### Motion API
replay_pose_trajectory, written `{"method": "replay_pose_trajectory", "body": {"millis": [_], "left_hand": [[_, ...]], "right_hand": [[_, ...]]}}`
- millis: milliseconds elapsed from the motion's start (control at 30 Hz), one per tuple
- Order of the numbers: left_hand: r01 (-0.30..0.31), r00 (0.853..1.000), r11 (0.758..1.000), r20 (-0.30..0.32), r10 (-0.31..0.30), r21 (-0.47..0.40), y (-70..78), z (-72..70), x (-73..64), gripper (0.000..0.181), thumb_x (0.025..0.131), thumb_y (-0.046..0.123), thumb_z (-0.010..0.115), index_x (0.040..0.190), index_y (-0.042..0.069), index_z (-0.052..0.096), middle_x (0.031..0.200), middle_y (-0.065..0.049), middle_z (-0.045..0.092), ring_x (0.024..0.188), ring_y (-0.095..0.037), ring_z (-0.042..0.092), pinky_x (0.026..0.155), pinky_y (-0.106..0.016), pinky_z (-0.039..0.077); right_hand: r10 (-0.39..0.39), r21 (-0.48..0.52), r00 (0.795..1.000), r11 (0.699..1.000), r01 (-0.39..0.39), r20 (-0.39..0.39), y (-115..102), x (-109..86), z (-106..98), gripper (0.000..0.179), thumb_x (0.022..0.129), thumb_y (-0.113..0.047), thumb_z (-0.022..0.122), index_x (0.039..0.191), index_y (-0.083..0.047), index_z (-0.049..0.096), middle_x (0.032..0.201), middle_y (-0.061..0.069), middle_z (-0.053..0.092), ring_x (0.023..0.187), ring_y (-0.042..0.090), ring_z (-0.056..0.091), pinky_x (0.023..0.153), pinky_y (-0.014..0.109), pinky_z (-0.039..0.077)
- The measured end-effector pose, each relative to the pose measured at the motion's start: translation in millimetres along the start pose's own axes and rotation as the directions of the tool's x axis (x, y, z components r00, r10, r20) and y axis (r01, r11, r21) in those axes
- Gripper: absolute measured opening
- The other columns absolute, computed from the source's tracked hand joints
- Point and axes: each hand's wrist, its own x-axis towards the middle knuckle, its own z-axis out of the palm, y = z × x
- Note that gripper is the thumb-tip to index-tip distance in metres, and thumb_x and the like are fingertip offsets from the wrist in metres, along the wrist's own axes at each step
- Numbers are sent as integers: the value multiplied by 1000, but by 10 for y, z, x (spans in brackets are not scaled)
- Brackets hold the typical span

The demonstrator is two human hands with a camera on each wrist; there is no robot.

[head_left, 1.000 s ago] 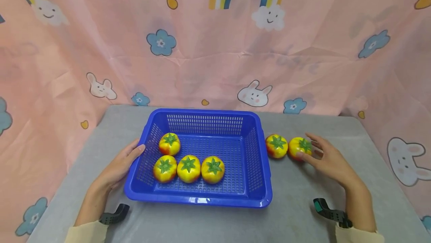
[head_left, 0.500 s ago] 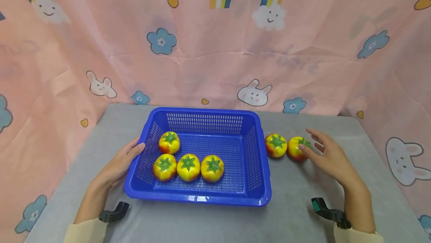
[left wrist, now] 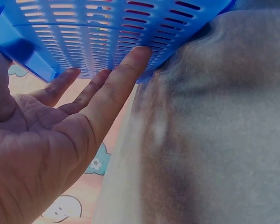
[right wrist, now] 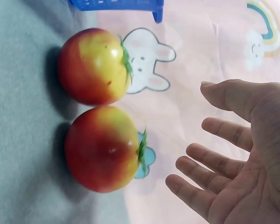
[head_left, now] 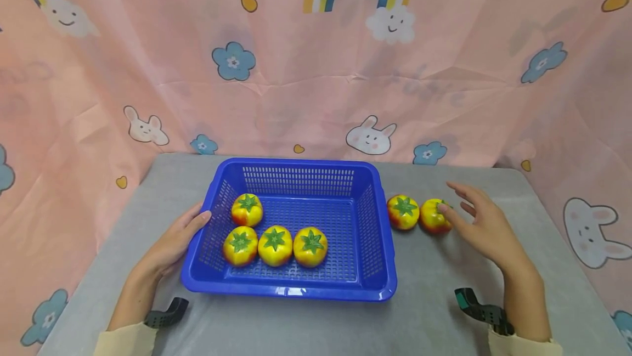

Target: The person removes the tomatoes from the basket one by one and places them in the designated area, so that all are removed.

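A blue plastic basket (head_left: 291,290) sits on the table with several yellow-red tomatoes in its left part, such as the tomato (head_left: 275,246) in the front row. At its left side my left hand (head_left: 175,238) holds the rim, thumb over the edge; the left wrist view shows the fingers (left wrist: 116,88) against the slotted outer wall. Two more tomatoes lie side by side right of the basket: the nearer-to-basket tomato (head_left: 402,212) and the outer tomato (head_left: 434,216). My right hand (head_left: 486,230) hovers by the outer one, fingers spread, apart from it in the right wrist view (right wrist: 242,163).
The grey cloth-covered table (head_left: 424,301) extends in front of the basket and to its right. A pink printed curtain (head_left: 296,71) hangs behind and along both sides. Black straps (head_left: 486,312) are worn on the wrists.
My right hand has drawn slightly up and away from the outer tomato, its thumb and fingers no longer around it. The left hand and the basket stay in place.
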Motion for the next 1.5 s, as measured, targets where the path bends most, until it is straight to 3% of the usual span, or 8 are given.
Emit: {"method": "replay_pose_trajectory", "body": {"millis": [433, 767, 900, 1200, 1333, 1500], "left_hand": [[-4, 1000, 1000, 1, 4, 4, 1, -2, 1, 68, 116, 41, 36, 171, 10, 9, 162, -40, 36, 129, -35, 67, 94, -51, 64], [7, 1000, 1000, -4, -7, 5, 1, -2, -8, 69, 116, 41, 35, 171, 11, 8, 163, -39, 35, 129, -37, 67, 94, -52, 64], [2, 1000, 1000, -4, -2, 1, 5, 2, -5, 68, 116, 41, 35, 171, 12, 7, 164, -38, 33, 131, -40, 65, 94, -53, 64], [-15, 999, 1000, 31, 16, -27, -16, 8, 0, 68, 117, 39, 34, 170, 7, 7, 160, -42, 35, 118, -15, 72, 93, -49, 65], [-14, 1000, 1000, 16, 14, -23, -22, -8, -3, 68, 117, 40, 34, 170, 7, 8, 158, -42, 37, 114, -11, 73, 92, -48, 66], [-11, 1000, 1000, 22, 11, -19, -28, -20, 16, 68, 116, 40, 34, 171, 8, 8, 158, -41, 37, 114, -11, 73, 92, -44, 66]], "right_hand": [[-97, 16, 995, 995, 97, -22, -231, -10, 65, 60, 102, -21, 72, 153, 0, 49, 154, 31, 47, 137, 53, 48, 104, 74, 46], [-44, -13, 999, 999, 44, 1, -408, -23, 117, 62, 103, -29, 70, 155, -4, 48, 159, 32, 43, 135, 58, 51, 103, 74, 49], [-86, 22, 996, 996, 86, -14, -450, -24, 134, 60, 102, -25, 72, 153, -3, 50, 158, 30, 44, 140, 53, 47, 104, 74, 48], [-196, 76, 979, 977, 199, -51, -621, -44, 250, 52, 100, -16, 74, 148, -4, 58, 156, 26, 50, 140, 49, 50, 102, 69, 51], [-198, 99, 980, 975, 198, -8, -752, 0, 312, 52, 101, -19, 73, 149, -7, 58, 160, 24, 46, 145, 50, 47, 104, 70, 50], [-217, 135, 976, 968, 211, 31, -867, 31, 344, 54, 102, -21, 71, 152, -10, 55, 165, 21, 41, 137, 54, 57, 104, 70, 51]]}}
